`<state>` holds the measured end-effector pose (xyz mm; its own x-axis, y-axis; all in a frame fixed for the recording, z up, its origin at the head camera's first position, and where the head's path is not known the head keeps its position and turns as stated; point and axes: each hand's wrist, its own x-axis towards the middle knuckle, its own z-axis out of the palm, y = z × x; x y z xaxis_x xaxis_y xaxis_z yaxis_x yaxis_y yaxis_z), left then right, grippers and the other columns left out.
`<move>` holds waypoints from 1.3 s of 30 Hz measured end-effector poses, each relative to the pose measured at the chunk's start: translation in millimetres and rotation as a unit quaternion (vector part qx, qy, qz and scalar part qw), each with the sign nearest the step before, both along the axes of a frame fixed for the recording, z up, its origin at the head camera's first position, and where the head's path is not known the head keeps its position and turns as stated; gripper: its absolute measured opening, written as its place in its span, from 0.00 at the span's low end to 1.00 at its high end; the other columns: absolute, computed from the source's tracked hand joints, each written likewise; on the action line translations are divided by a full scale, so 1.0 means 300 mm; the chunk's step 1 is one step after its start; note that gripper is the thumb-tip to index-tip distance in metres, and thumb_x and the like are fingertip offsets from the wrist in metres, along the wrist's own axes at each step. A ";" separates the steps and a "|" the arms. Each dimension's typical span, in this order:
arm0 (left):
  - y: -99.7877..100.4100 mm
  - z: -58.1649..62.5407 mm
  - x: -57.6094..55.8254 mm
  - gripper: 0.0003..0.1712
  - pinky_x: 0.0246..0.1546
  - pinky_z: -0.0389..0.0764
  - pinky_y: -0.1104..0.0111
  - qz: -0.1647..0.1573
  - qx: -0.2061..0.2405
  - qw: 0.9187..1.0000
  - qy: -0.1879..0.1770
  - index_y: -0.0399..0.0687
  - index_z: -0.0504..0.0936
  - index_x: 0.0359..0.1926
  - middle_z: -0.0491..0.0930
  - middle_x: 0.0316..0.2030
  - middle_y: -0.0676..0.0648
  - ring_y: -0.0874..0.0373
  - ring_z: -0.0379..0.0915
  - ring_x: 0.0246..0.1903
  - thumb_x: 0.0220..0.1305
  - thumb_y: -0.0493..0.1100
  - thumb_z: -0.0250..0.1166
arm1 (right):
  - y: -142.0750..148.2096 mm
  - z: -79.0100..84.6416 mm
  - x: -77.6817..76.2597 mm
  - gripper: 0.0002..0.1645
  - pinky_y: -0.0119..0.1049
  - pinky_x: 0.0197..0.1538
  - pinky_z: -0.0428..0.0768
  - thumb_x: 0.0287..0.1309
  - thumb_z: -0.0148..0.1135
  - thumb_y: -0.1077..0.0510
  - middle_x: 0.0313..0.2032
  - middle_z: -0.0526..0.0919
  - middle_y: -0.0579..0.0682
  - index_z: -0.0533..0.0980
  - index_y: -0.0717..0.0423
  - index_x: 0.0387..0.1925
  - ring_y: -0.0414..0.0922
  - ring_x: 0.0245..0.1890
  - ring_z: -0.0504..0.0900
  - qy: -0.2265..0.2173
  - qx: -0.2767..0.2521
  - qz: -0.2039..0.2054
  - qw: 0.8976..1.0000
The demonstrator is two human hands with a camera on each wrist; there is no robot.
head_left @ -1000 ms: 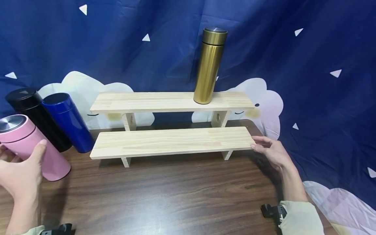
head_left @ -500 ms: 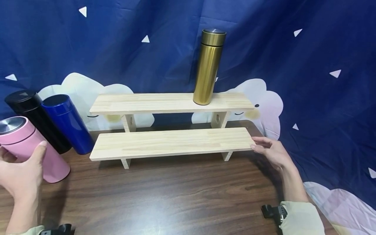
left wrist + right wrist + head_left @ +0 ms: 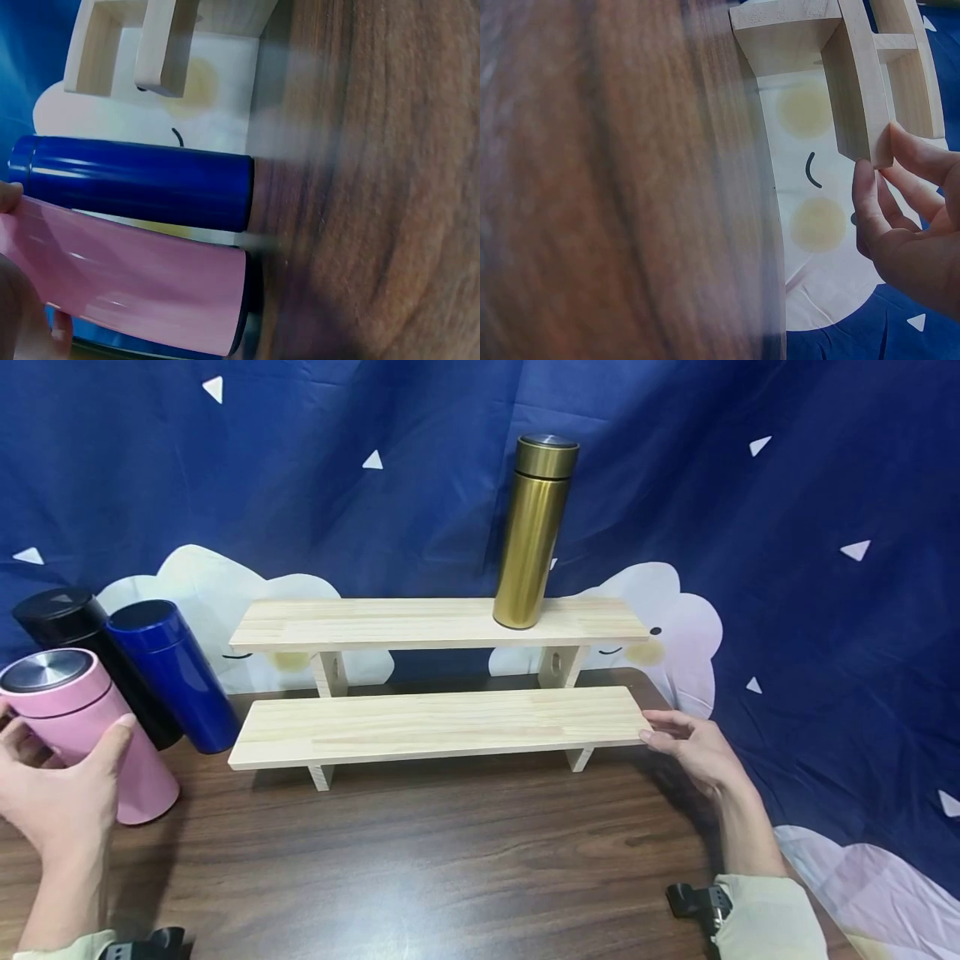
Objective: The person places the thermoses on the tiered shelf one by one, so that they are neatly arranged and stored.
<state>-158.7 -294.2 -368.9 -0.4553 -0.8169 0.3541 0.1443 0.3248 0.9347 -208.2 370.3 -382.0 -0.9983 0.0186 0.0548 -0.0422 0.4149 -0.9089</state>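
My left hand (image 3: 63, 785) is wrapped around a pink thermos bottle (image 3: 127, 752) with a silver-topped lid, at the left of the head view. In the left wrist view its base is close to the tabletop; whether it touches I cannot tell. Right behind it stand a blue thermos bottle (image 3: 142, 182) and a black thermos bottle (image 3: 131, 672). My right hand (image 3: 693, 747) pinches the right end of the lower board of a two-tier wooden shelf (image 3: 442, 724), thumb and fingers on its corner in the right wrist view. A gold thermos bottle (image 3: 534, 539) stands on the upper board.
The shelf stands on a dark brown wooden table (image 3: 450, 852). Behind it hangs a blue curtain (image 3: 420, 518) with white triangles and smiling clouds. Black camera mounts (image 3: 697, 906) sit at both wrists.
The top of the pink thermos bottle and my left hand have shifted a little to the right, so the bottle leans less in view. My right hand stays on the shelf corner.
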 end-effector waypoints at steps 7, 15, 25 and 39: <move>0.034 0.026 0.002 0.47 0.47 0.66 0.78 -0.008 -0.135 0.990 0.049 0.58 0.72 0.69 0.76 0.53 0.65 0.72 0.69 0.47 0.45 0.41 0.80 | -0.001 0.003 0.001 0.33 0.25 0.45 0.79 0.64 0.67 0.63 0.47 0.86 0.50 0.68 0.78 0.64 0.29 0.40 0.81 0.000 0.010 -0.003 1.000; 0.083 0.059 -0.023 0.47 0.48 0.67 0.79 -0.038 -0.200 0.977 0.059 0.62 0.74 0.68 0.72 0.50 0.73 0.74 0.68 0.48 0.44 0.41 0.80 | -0.003 0.003 0.002 0.33 0.25 0.45 0.79 0.64 0.66 0.64 0.50 0.84 0.59 0.68 0.78 0.64 0.29 0.40 0.81 0.004 0.006 -0.002 1.000; 0.129 0.090 -0.063 0.44 0.55 0.57 0.68 -0.060 -0.252 0.963 0.077 0.60 0.79 0.65 0.78 0.53 0.68 0.77 0.62 0.54 0.41 0.45 0.79 | -0.004 0.006 0.006 0.32 0.26 0.45 0.78 0.63 0.67 0.64 0.46 0.85 0.56 0.68 0.79 0.63 0.31 0.39 0.81 0.002 0.004 -0.002 1.000; 0.208 0.115 -0.098 0.42 0.54 0.58 0.67 -0.117 -0.309 0.937 0.114 0.48 0.79 0.64 0.81 0.58 0.42 0.46 0.68 0.57 0.43 0.48 0.76 | -0.002 0.001 0.001 0.32 0.25 0.45 0.78 0.64 0.66 0.64 0.47 0.85 0.58 0.68 0.78 0.64 0.31 0.40 0.81 -0.001 0.008 0.002 1.000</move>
